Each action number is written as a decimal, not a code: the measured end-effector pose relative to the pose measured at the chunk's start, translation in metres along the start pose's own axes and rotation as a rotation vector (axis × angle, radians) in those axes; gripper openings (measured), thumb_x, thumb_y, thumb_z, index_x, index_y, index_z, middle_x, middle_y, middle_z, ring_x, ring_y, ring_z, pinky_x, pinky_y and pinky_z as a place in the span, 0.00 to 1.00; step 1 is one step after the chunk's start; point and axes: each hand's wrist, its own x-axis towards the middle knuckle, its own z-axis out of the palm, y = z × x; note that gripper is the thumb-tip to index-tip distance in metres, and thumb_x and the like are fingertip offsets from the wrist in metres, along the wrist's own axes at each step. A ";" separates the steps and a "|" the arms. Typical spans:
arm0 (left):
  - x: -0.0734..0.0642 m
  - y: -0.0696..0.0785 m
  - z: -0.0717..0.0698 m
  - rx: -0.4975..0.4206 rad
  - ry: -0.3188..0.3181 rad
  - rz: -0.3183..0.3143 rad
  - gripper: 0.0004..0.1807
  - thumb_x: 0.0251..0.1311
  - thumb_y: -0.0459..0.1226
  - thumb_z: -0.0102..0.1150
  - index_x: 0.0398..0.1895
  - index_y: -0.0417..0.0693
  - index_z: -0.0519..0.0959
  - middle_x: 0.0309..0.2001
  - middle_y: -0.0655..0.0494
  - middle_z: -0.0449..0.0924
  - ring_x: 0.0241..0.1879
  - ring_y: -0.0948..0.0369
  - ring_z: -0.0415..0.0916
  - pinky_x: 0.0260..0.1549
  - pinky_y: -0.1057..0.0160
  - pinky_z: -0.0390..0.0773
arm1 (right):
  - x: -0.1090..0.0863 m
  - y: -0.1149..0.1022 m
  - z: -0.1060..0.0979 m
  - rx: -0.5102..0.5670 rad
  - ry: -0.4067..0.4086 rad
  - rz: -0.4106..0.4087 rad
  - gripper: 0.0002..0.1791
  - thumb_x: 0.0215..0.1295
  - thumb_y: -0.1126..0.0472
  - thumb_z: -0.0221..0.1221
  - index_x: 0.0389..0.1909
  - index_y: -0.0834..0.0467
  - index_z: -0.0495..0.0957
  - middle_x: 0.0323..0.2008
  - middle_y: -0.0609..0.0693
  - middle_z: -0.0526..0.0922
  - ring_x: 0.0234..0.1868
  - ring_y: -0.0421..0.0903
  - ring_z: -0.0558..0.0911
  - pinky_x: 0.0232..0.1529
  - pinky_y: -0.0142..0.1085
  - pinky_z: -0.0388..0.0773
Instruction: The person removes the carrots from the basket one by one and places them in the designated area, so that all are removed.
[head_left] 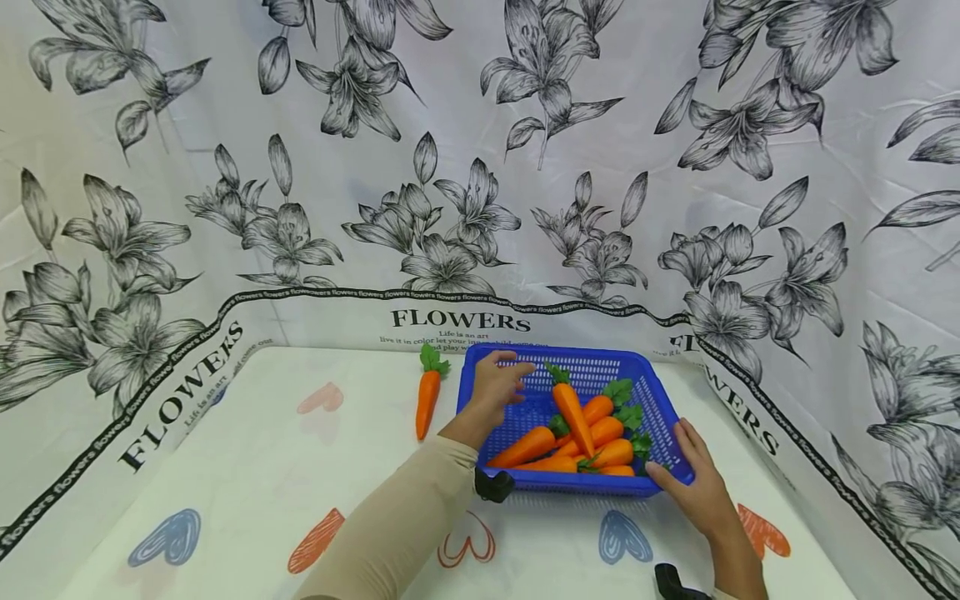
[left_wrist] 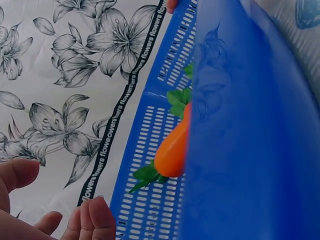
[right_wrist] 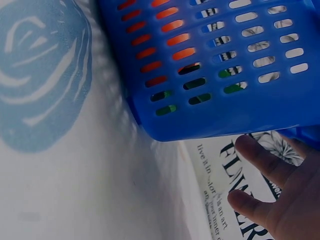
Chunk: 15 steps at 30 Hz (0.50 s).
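Note:
A blue plastic basket (head_left: 652,375) with slotted sides holds several orange carrots (head_left: 573,417) with green leafy tops. My left hand (head_left: 498,385) is over the basket's left part, fingers loosely bent and holding nothing. In the left wrist view, the fingertips of that hand (left_wrist: 95,220) appear beside the slotted wall, near one carrot (left_wrist: 172,150). At the basket's front right corner is my right hand (head_left: 697,479), its thumb by the front rim and its fingers along the right side. The right wrist view shows those fingers (right_wrist: 265,162) spread and fairly straight against the basket's edge.
A single carrot (head_left: 427,404) lies on the table left of the basket. The white tablecloth (head_left: 247,467) carries printed hearts. Flower-printed curtain (head_left: 442,208) surrounds the table at the back and both sides, close behind the basket.

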 end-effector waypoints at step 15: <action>0.019 -0.010 0.025 -0.112 0.003 -0.189 0.26 0.54 0.36 0.69 0.56 0.41 0.74 0.50 0.43 0.75 0.47 0.44 0.75 0.33 0.54 0.82 | 0.002 0.001 0.001 0.005 -0.004 0.017 0.49 0.63 0.49 0.61 0.76 0.59 0.44 0.76 0.56 0.37 0.71 0.67 0.42 0.59 0.71 0.47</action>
